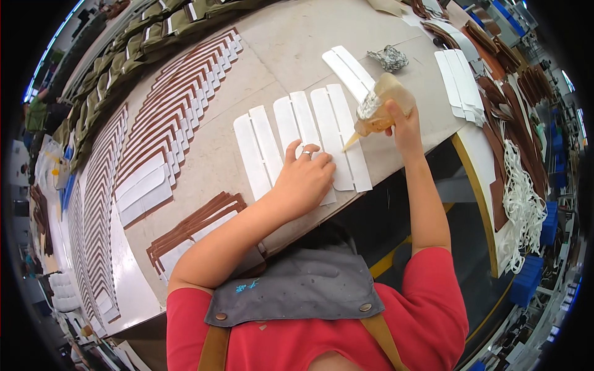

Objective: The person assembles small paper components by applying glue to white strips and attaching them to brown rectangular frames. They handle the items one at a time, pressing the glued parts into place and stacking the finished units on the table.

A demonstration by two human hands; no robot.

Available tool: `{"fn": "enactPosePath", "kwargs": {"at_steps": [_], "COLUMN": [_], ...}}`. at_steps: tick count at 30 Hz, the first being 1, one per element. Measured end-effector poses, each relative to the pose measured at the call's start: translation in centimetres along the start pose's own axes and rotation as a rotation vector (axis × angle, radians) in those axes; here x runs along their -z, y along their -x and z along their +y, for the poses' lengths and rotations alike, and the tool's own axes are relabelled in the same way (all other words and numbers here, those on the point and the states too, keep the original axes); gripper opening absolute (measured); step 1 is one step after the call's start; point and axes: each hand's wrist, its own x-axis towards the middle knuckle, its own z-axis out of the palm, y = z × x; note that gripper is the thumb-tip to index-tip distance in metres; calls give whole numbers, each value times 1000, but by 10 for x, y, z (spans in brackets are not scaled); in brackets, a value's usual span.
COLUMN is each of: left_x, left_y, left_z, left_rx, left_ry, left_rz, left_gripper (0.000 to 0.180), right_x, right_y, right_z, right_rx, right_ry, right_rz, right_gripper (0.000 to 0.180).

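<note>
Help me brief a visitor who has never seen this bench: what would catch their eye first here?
Probably the right hand at centre, tipping a squeeze bottle of amber glue so its nozzle touches a row of white strips, while the left hand presses down on them. Next, the long fanned rows of brown strips sweeping across the table's left side. A tangle of white cord hangs at the right edge.

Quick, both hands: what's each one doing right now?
Left hand: open, fingers pressing flat on a white strip.
Right hand: closed around a glue bottle, nozzle down.
</note>
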Motion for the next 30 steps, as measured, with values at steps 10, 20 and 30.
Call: {"fn": "enactPosePath", "kwargs": {"at_steps": [10,20,30], "left_x": [-3,-4,0], "left_y": [0,0,1], "left_z": [-1,-2,-1], "left_rx": [-15,-6,-7], "left_ry": [24,-8,11], "left_rz": [27,19,8], "left_gripper": [18,18,19], "right_x": [12,-17,-27], "right_y": [42,-52,-72], "right_z": [-1,-11,-1], "right_rx": [-35,221,181], "right_ry": [-154,-22,58], "right_rz": [-57,96,118], "right_gripper": [50,43,50]}}
